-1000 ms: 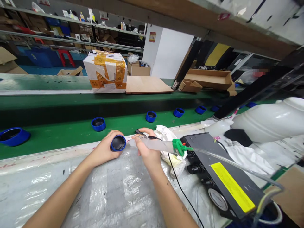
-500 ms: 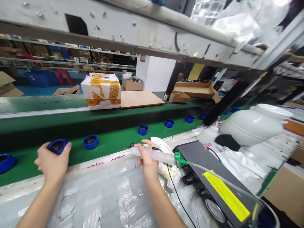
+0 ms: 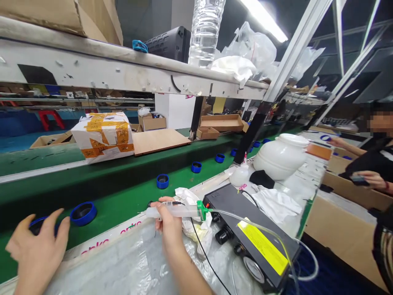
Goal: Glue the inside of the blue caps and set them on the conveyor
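My left hand (image 3: pixel 41 252) is over the green belt with its fingers spread around a round blue part (image 3: pixel 36 224) with a dark inside. The fingers partly hide this part, and it seems to rest on the belt. Just right of the hand lies another blue part (image 3: pixel 83 214). My right hand (image 3: pixel 170 223) is closed around a translucent dispensing syringe (image 3: pixel 181 211), its tip pointing left. A green adapter (image 3: pixel 201 210) joins the syringe's back end to a clear tube.
More blue parts (image 3: pixel 162 181) line the green belt (image 3: pixel 135 196). A black dispenser box (image 3: pixel 248 237) stands right, near crumpled cloths and a white jar (image 3: pixel 281 157). A shelf beam (image 3: pixel 132 76) crosses overhead. At far right, a person (image 3: pixel 368 164) handles parts beside cartons.
My view has turned right, bringing a co-worker into sight. My left fingers have spread from the blue part they gripped. My right hand still holds the syringe.
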